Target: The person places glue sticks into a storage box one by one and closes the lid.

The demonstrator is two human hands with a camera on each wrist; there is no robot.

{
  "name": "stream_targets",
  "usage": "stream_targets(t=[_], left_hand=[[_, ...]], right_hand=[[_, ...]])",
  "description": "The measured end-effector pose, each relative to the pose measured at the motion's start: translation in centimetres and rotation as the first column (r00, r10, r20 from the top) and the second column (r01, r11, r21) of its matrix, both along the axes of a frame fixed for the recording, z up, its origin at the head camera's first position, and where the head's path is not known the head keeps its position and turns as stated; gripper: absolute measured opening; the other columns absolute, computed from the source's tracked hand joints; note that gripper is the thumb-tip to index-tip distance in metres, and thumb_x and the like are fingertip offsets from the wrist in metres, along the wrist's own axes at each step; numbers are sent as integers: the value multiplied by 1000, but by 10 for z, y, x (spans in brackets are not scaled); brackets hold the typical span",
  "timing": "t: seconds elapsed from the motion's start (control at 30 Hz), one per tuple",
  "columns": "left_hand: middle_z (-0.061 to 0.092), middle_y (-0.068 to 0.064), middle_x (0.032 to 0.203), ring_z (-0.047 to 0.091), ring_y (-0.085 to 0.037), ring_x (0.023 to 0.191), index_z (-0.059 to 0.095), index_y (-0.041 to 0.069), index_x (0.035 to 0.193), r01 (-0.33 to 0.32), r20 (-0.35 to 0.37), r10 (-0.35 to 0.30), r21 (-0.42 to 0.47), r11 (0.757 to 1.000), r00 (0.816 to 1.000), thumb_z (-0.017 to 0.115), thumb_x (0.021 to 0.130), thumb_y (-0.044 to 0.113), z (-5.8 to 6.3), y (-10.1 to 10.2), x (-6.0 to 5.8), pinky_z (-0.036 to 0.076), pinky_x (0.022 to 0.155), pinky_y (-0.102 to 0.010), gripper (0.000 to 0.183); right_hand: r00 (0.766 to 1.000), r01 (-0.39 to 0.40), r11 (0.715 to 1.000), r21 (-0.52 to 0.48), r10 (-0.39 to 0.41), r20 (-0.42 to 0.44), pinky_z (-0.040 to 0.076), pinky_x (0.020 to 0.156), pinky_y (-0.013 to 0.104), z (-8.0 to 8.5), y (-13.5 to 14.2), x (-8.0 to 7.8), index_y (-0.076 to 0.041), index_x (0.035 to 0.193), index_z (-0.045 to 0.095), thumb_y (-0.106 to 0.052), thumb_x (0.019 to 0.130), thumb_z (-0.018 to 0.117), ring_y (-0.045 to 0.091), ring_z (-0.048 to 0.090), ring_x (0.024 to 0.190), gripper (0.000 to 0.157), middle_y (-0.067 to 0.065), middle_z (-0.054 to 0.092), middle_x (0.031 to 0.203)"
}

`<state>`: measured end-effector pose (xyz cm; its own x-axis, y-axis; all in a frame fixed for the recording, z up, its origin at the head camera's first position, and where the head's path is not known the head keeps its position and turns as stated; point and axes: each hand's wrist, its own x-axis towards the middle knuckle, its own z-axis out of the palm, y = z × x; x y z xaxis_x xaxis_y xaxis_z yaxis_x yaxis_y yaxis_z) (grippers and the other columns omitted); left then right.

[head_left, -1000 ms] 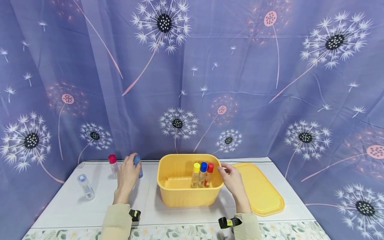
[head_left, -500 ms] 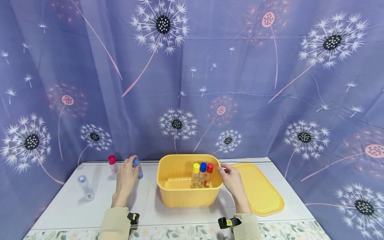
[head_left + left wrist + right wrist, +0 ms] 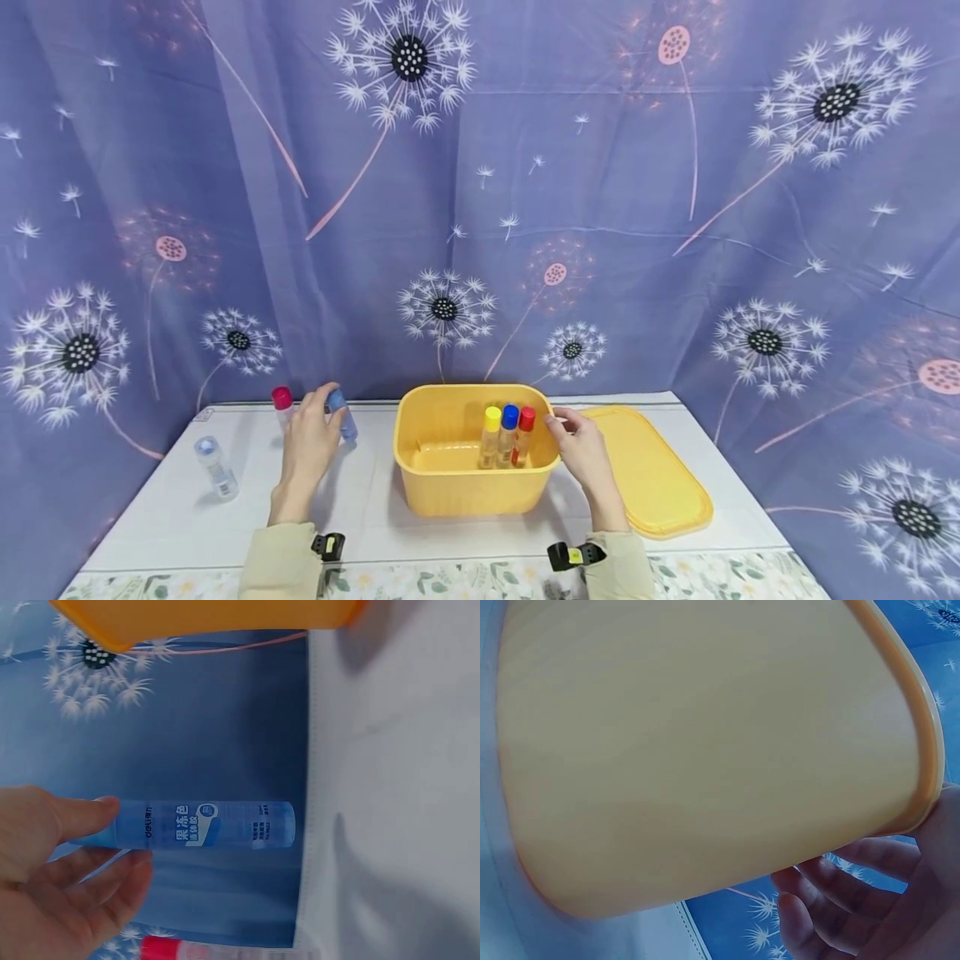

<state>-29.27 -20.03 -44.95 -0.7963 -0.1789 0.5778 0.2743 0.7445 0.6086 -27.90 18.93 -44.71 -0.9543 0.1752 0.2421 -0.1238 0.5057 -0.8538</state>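
My left hand [image 3: 309, 437] pinches a blue liquid glue bottle [image 3: 202, 825] by its cap end, thumb on one side and fingers on the other. In the head view the bottle leans, cap to the left. Just left of that hand is a clear glue bottle with a red cap [image 3: 282, 398], partly hidden by the hand. My right hand [image 3: 581, 450] holds the right rim of a yellow plastic box [image 3: 472, 493]; its thumb is mostly hidden in the right wrist view. Inside, at the box's right end, stand glue bottles with yellow [image 3: 492, 419], blue [image 3: 510, 417] and red caps [image 3: 527, 419].
A pale clear bottle [image 3: 216, 469] stands at the left of the white tabletop [image 3: 367, 533]. The yellow lid [image 3: 652, 475] lies flat to the right of the box, beside my right forearm. A purple dandelion-print curtain [image 3: 360, 308] rises behind the table.
My left hand has shifted slightly left and nearer, and the blue glue bottle's cap has tipped left with it. The right hand and the box stay where they were.
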Motion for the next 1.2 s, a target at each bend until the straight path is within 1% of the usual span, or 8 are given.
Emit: stream_targets(t=[0.07,0.27,0.53,0.7,0.8,0.87,1.0,1.2], left_hand=[[63,-26,105,63,-41,91,61,-1,124,5,-13,-5,2,1000,1000,72,84,0,3,2,3,46,77,-55,41],[64,-21,102,63,-37,89,62,1,123,-2,-62,4,20,1000,998,74,84,0,11,7,12,47,76,-54,41],[65,-19,103,65,-35,86,63,3,123,14,-149,-16,-14,1000,989,75,83,2,31,17,21,49,68,-51,41],[65,-19,104,65,-34,78,64,4,122,10,-189,-19,-48,999,982,76,83,3,44,24,31,50,63,-50,41],[65,-18,105,66,-32,73,64,4,122,16,-219,-29,-62,998,975,77,83,3,51,30,37,50,60,-49,41],[65,-18,105,66,-33,75,64,3,122,27,-243,-45,-74,997,969,77,82,3,56,35,42,51,62,-50,41],[65,-16,107,66,-35,86,64,3,122,60,-276,-83,-93,994,958,78,81,2,62,45,49,53,69,-51,43],[65,-13,110,66,-33,90,64,6,124,99,-284,-133,-131,986,949,79,81,4,66,60,57,54,72,-49,45]], right_hand=[[1000,2,1000,3,-2,1,52,63,31,-1,2,1,-1,114,69,-19,95,64,28,63,77,27,18,68,91],[1000,-21,1000,20,21,-8,52,63,32,-2,3,2,1,113,69,-18,95,64,32,64,80,27,21,68,91],[1000,0,1000,11,0,-11,51,61,31,-3,5,2,0,113,69,-18,95,64,33,63,79,26,18,68,89],[1000,-2,1000,11,2,-12,51,61,30,-3,2,2,-1,112,70,-19,95,64,23,61,74,25,11,67,84],[1000,-2,1000,8,2,-19,51,62,31,-2,1,3,0,113,70,-18,95,64,21,61,74,26,13,67,85],[1000,-2,1000,4,2,-23,51,62,31,-2,1,2,0,113,70,-18,95,64,21,61,75,26,15,68,88],[1000,-3,1000,-1,3,-23,51,61,30,-2,1,1,-1,113,70,-18,95,65,24,62,75,25,16,68,88],[1000,-10,1000,-19,9,-15,52,61,31,0,0,1,0,114,69,-17,95,64,23,62,74,26,19,68,91]])
